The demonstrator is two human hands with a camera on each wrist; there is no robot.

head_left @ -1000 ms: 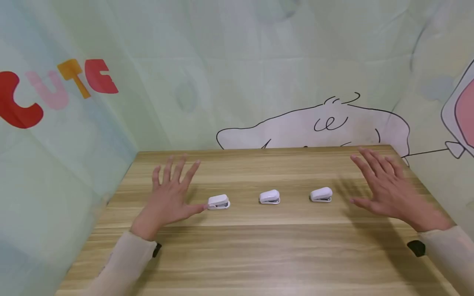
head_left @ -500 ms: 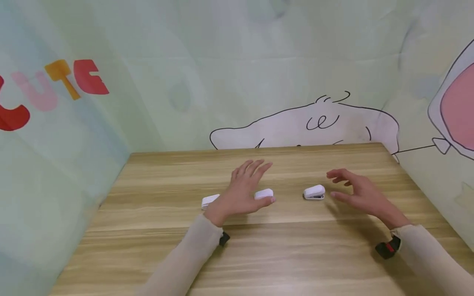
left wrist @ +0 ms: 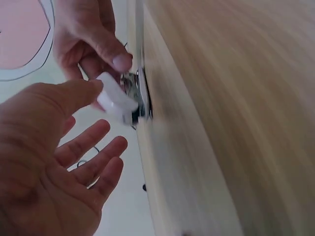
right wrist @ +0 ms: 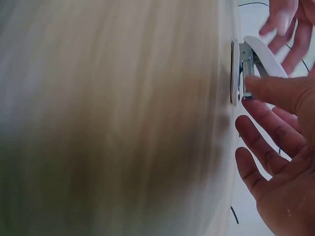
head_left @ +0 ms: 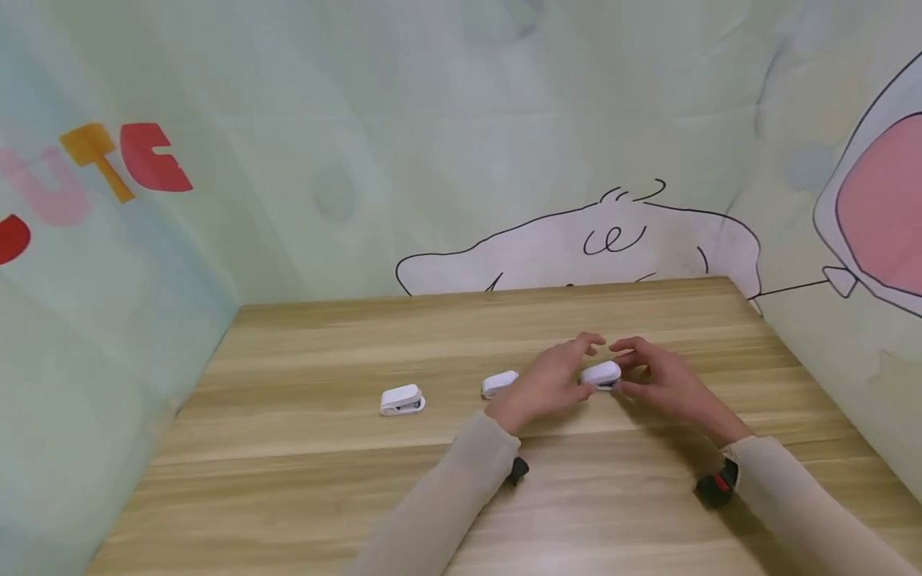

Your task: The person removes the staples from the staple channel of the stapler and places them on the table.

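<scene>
Three small white staplers lie in a row on the wooden table. Both hands have come in around the right-hand stapler (head_left: 601,374), which still rests on the tabletop. My left hand (head_left: 549,386) is at its left end, thumb near the stapler and fingers apart in the left wrist view. From the other side, my right hand (head_left: 666,387) reaches its thumb in front of the stapler's metal mouth, the other fingers loosely spread. Firm contact is not plain for either hand. The middle stapler (head_left: 497,384) is partly covered by my left hand; the left stapler (head_left: 402,400) stands apart.
The wooden table (head_left: 302,496) ends at a back edge against a printed cloth (head_left: 302,120) with a cartoon drawing and coloured letters. Cloth also hangs along the left and right sides. Dark wrist devices sit under both sleeves.
My left hand has swept right, past the left and middle staplers, to the right-hand one. My right hand has moved left to it, its fingers drawing in. The view has turned slightly right.
</scene>
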